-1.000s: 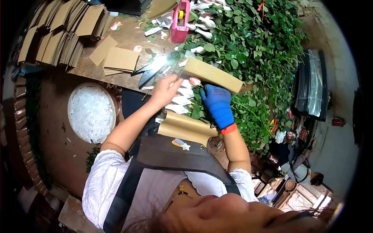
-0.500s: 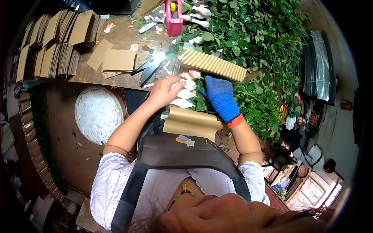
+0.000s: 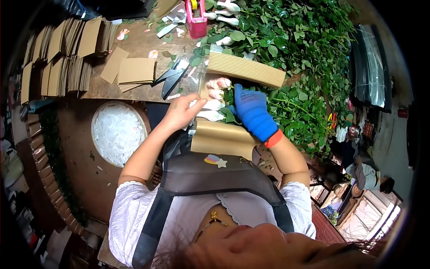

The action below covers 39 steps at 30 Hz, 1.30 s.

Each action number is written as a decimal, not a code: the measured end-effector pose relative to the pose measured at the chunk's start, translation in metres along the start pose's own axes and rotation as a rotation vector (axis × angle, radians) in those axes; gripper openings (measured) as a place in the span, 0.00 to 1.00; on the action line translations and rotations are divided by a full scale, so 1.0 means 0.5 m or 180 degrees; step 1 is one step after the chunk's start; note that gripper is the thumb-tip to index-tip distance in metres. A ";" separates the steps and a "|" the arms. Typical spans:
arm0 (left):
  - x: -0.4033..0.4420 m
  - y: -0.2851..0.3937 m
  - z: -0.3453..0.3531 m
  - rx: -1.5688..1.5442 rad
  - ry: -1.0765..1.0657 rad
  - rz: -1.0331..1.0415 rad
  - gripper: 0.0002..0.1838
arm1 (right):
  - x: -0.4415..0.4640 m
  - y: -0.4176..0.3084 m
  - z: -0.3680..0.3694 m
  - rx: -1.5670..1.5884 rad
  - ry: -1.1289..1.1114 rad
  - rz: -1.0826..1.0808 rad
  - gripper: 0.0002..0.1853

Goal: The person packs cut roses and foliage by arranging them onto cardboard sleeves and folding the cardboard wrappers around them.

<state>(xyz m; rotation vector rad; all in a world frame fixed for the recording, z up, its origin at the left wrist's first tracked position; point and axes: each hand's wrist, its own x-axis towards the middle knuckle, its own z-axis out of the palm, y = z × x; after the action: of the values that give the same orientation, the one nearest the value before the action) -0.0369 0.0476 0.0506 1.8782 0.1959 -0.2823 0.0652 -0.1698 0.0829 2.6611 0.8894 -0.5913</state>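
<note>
My left hand (image 3: 181,112) is bare, its fingers curled at the tip of a white-sleeved rose bud (image 3: 214,105); whatever lies between the fingertips is too small to make out. Another white-sleeved bud (image 3: 210,115) lies just below. Above them are pink-and-white roses (image 3: 218,83) with no sleeves. My right hand (image 3: 254,110), in a blue glove with an orange cuff, is closed around green stems beside the flowers. A ribbed cardboard strip (image 3: 245,70) lies above both hands, and a curved sheet of brown paper (image 3: 221,136) is below them.
Black-handled scissors (image 3: 172,80) and cardboard pieces (image 3: 136,71) lie on the wooden table (image 3: 107,91). A pink tape dispenser (image 3: 196,20) stands near leafy stems (image 3: 295,36). Stacked cardboard (image 3: 58,74) is at left, above a round container of white pieces (image 3: 118,133).
More pink petals show where white sleeves covered buds. My left hand has moved slightly down and left from the uncovered roses. My right hand stays at the stems. The view has shifted.
</note>
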 end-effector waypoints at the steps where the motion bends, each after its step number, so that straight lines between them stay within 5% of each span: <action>1: -0.005 0.006 -0.001 -0.0026 0.0024 -0.0003 0.15 | 0.000 -0.001 -0.002 0.0137 -0.0115 0.0033 0.22; 7: -0.032 -0.025 -0.024 -0.1608 0.0823 -0.0257 0.11 | -0.003 0.008 0.007 0.0104 -0.0064 -0.0057 0.32; 10: -0.032 -0.021 -0.075 -0.1738 0.1163 0.0398 0.08 | -0.039 0.048 -0.026 0.0767 0.0204 -0.0339 0.41; 12: -0.048 -0.063 -0.083 -0.1140 0.0791 0.0461 0.08 | -0.073 0.057 -0.075 0.0873 0.0469 -0.0199 0.35; 13: -0.061 -0.066 -0.092 -0.0728 0.0247 -0.0436 0.07 | -0.091 0.057 -0.085 0.0982 0.0754 -0.0246 0.31; 14: -0.060 -0.064 -0.074 -0.0289 0.0314 -0.0360 0.14 | -0.100 0.057 -0.094 0.1097 0.1030 -0.0279 0.28; 16: -0.045 0.006 -0.046 0.0128 0.0217 -0.0228 0.18 | -0.094 0.044 -0.098 0.1086 0.0632 -0.0734 0.18; 19: -0.008 -0.004 -0.022 0.0100 -0.0908 -0.0132 0.20 | -0.093 0.019 -0.095 0.0679 0.0271 -0.1069 0.14; 30: -0.042 -0.038 0.042 -0.1327 0.0201 -0.0345 0.15 | -0.039 -0.021 -0.043 0.0482 -0.0453 -0.1213 0.11; 32: -0.080 -0.067 -0.012 -0.1740 0.1046 -0.0712 0.14 | -0.037 -0.016 -0.055 0.0363 -0.0545 -0.1398 0.10; 34: -0.144 -0.114 -0.121 -0.0967 0.1408 -0.1044 0.16 | -0.030 -0.012 -0.054 0.0201 -0.0666 -0.1575 0.10; 38: -0.285 -0.186 -0.260 0.4115 0.0653 -0.2229 0.20 | -0.012 -0.030 -0.056 -0.0364 -0.0826 -0.1780 0.10; 39: -0.290 -0.188 -0.261 0.4222 0.0613 -0.2068 0.21 | -0.010 -0.036 -0.059 -0.0549 -0.0845 -0.1788 0.11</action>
<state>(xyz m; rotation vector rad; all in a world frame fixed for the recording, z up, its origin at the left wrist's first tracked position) -0.1889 0.2019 0.0468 3.1121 0.9313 -0.8068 0.0591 -0.1472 0.1089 2.1035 1.5297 -0.9138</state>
